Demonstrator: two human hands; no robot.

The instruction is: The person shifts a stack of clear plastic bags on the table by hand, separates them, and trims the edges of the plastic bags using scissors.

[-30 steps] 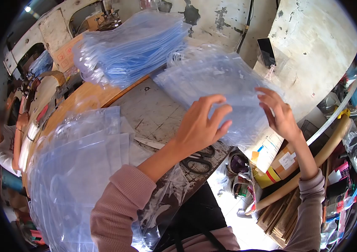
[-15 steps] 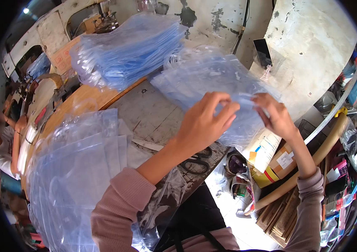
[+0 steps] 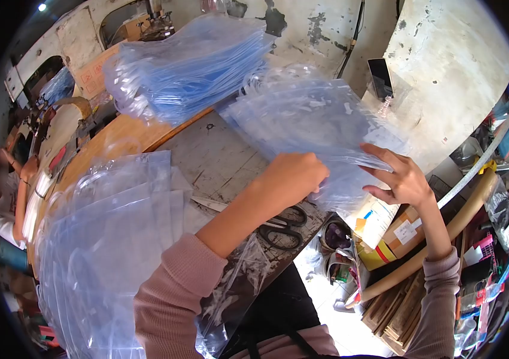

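Clear bluish plastic bags (image 3: 302, 119) lie in a stack in front of me, their handles at the far left end. My left hand (image 3: 302, 176) is closed at the near edge of this stack, its fingertips pinched on a bag and partly hidden. At the stack's right corner is my right hand (image 3: 403, 179), with a bag's edge caught between its fingers and the thumb held lower. Black-handled scissors (image 3: 281, 230) rest on the worn tabletop (image 3: 206, 146), below my left wrist.
A taller pile of clear bags (image 3: 188, 66) stands at the back left. More bags (image 3: 111, 239) spread over the near left side. A phone (image 3: 380, 78) lies at the back right. Cardboard boxes (image 3: 407, 227) and a long tube (image 3: 464, 209) are below right. Another person (image 3: 9, 197) sits far left.
My left hand has moved down and closed at the bags' near edge. My right hand has lowered slightly and taken a bag's edge between its fingers. The view has shifted a little.
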